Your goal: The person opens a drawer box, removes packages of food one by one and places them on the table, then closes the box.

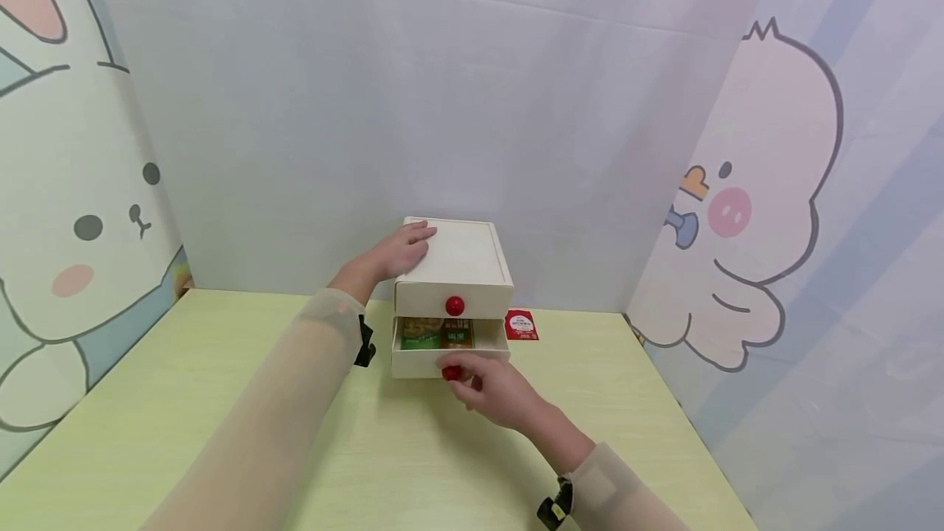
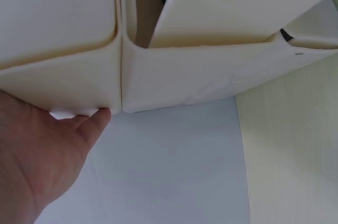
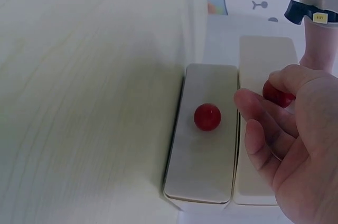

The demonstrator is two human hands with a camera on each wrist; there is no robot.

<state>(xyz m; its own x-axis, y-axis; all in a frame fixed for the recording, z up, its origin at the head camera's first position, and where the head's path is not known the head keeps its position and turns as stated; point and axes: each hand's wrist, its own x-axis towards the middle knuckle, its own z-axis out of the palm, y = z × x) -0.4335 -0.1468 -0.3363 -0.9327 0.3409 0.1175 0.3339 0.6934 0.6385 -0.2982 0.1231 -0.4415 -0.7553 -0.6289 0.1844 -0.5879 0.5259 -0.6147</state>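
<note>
A small white two-drawer cabinet (image 1: 460, 256) stands on the table, its lower drawer (image 1: 416, 364) pulled out and its upper one in. Inside the lower drawer lie a green packet (image 1: 420, 333) and a darker green-and-brown packet (image 1: 457, 333). My left hand (image 1: 401, 252) rests on the left edge of the cabinet top, fingers extended; the left wrist view shows the hand (image 2: 47, 150) against the white casing. With thumb and index finger my right hand (image 1: 497, 388) pinches the lower drawer's red knob (image 1: 451, 373). The right wrist view shows that hand (image 3: 301, 129) at a red knob (image 3: 277, 94).
A red packet (image 1: 521, 324) lies on the table just right of the cabinet. The upper drawer carries another red knob (image 1: 455, 306). Behind the pale yellow-green table (image 1: 590, 416) hangs a light curtain (image 1: 442, 88), with cartoon-printed panels at both sides.
</note>
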